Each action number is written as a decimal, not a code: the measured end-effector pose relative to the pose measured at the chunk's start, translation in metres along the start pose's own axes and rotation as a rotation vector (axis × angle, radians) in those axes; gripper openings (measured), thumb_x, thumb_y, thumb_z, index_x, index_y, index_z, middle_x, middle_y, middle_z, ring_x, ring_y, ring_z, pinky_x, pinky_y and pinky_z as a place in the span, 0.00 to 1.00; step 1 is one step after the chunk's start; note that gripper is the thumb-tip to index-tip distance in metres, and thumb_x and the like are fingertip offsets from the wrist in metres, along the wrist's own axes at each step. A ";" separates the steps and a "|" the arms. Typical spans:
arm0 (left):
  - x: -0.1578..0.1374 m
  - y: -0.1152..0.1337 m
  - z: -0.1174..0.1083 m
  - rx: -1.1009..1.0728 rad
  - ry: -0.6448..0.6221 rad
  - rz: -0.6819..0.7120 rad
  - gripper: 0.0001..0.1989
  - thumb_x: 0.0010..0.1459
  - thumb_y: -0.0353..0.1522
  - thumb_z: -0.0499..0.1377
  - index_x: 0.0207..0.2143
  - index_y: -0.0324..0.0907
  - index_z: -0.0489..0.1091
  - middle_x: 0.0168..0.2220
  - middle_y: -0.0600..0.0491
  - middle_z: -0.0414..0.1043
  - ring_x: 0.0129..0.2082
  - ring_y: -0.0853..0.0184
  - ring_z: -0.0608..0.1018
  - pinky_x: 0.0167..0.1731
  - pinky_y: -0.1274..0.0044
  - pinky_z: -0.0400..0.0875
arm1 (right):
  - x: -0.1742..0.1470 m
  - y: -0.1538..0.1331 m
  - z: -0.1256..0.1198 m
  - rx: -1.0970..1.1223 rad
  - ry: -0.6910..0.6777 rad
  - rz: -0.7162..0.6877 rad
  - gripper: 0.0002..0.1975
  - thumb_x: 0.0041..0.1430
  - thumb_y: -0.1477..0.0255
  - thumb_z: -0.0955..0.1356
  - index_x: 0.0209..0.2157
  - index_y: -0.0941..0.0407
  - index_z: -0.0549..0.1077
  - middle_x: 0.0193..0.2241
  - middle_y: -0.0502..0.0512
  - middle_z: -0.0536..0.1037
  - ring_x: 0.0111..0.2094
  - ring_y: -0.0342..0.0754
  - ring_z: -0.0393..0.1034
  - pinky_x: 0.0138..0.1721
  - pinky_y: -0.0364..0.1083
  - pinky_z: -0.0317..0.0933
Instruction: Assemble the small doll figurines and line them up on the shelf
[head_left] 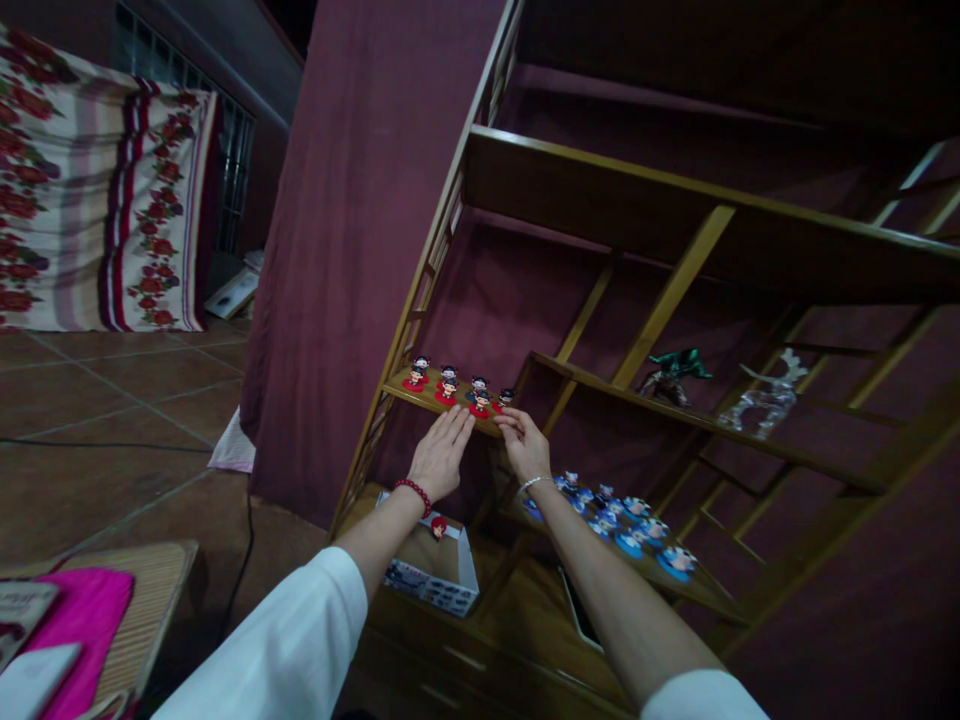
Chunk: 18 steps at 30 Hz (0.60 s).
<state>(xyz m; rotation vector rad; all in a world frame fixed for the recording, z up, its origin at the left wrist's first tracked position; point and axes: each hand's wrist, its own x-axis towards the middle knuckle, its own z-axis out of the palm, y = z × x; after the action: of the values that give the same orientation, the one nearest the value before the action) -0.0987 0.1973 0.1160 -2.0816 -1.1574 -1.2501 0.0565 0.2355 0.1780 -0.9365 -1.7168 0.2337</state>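
Note:
Small figurines with black hair and round red bases, such as this one (pixel 448 388), stand in two rows on a small wooden shelf (pixel 396 388). My left hand (pixel 441 455), with a red bead bracelet, lies at the shelf's front edge, fingers stretched out just before the front row. At the right end of the rows, my right hand (pixel 529 450), wearing a silver bracelet, pinches a red-based figurine (pixel 505 398); the fingertips partly cover it. Below my left hand is an open cardboard box (pixel 439 595) with one red figurine (pixel 439 527) inside.
Several blue-based figurines (pixel 630 540) stand on a lower shelf at the right. A green and dark ornament (pixel 675 372) and a clear deer figure (pixel 769 395) sit on the middle shelf (pixel 585 375). A slatted table (pixel 161 590) with pink cloth (pixel 94 610) is lower left.

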 end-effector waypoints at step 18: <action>-0.007 -0.022 -0.010 0.150 0.121 -0.166 0.28 0.51 0.24 0.47 0.57 0.33 0.51 0.59 0.44 0.53 0.61 0.60 0.50 0.58 0.60 0.42 | -0.017 -0.043 0.034 -0.259 -0.192 -0.290 0.15 0.51 0.75 0.59 0.41 0.57 0.68 0.38 0.56 0.73 0.41 0.49 0.65 0.46 0.50 0.60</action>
<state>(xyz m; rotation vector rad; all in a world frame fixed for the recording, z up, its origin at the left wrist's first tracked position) -0.1240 0.1995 0.1140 -1.8073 -1.3459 -1.3014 0.0076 0.2054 0.1784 -0.8567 -2.0709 -0.0960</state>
